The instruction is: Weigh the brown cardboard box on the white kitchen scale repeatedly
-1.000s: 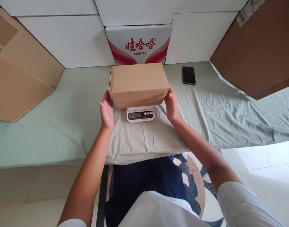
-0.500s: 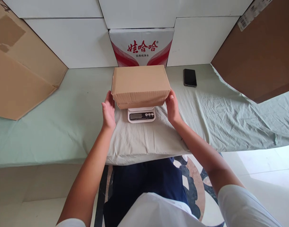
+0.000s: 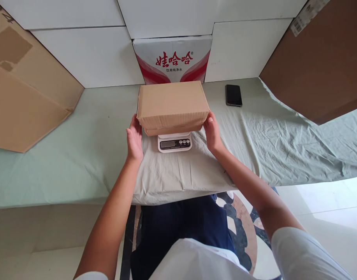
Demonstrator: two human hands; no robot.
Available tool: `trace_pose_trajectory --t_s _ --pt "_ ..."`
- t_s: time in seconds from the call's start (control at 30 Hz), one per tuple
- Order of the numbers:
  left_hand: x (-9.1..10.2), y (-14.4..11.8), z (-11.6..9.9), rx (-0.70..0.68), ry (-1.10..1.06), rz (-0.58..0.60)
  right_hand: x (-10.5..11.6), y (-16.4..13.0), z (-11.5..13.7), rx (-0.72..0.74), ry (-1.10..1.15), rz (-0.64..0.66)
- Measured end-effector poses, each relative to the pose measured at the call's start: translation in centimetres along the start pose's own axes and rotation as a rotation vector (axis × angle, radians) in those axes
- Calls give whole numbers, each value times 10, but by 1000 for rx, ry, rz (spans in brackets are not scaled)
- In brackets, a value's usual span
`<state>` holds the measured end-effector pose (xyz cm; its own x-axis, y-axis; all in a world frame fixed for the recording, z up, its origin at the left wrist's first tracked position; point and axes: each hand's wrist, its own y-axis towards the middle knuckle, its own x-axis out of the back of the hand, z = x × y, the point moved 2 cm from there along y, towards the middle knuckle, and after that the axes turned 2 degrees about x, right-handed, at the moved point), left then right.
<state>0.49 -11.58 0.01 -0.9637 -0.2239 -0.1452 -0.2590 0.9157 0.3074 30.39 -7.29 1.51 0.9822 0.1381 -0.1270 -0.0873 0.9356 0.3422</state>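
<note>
Head view: person's left hand (image 3: 134,139) lies flat against the left side of the plain brown cardboard box (image 3: 173,106), right hand (image 3: 212,132) against its right side, steadying it on the small white scale (image 3: 174,142) near the green cloth's (image 3: 79,155) front edge.

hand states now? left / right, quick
Left hand: open, palm flat against the left end of the cardboard box on the scale.
Right hand: open, pressed against the box's right end.

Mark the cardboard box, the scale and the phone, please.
cardboard box (image 3: 173,102): head view, middle of its top face.
scale (image 3: 174,144): head view, its front panel with display and buttons.
phone (image 3: 233,95): head view, centre of its dark screen.
</note>
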Motion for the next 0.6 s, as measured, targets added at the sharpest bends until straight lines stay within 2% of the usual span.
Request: trace_pose_trajectory --t_s 0.6 --pt "2 0 0 4 -3 13 4 3 -8 18 -33 4"
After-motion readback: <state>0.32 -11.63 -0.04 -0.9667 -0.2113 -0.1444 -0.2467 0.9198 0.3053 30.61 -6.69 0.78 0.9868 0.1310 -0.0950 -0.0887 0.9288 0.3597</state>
